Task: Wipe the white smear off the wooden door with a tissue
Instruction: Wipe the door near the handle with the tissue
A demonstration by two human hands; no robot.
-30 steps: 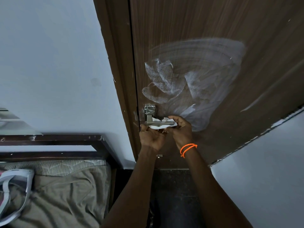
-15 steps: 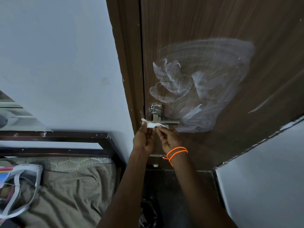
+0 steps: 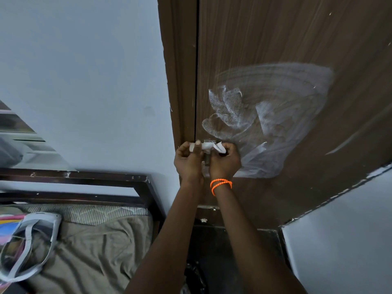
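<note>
A wide white smear [image 3: 273, 115] covers the middle of the dark wooden door [image 3: 286, 39], with thicker patches at its left side. Just below the smear's left edge, my left hand [image 3: 188, 160] and my right hand [image 3: 224, 161] hold a small crumpled white tissue [image 3: 212, 147] between their fingertips. The tissue sits right in front of the metal door handle [image 3: 206, 159], which the hands mostly hide. An orange band circles my right wrist.
The door frame [image 3: 180, 81] and a pale wall [image 3: 84, 81] stand to the left. A bed with a dark frame [image 3: 140, 183], an olive blanket [image 3: 89, 251] and a white bag lies at lower left. A white panel [image 3: 343, 230] is at lower right.
Both hands have lifted slightly with the tissue, from under the handle lever to in front of it. The tissue is now bunched between the fingertips. The camera has swung left.
</note>
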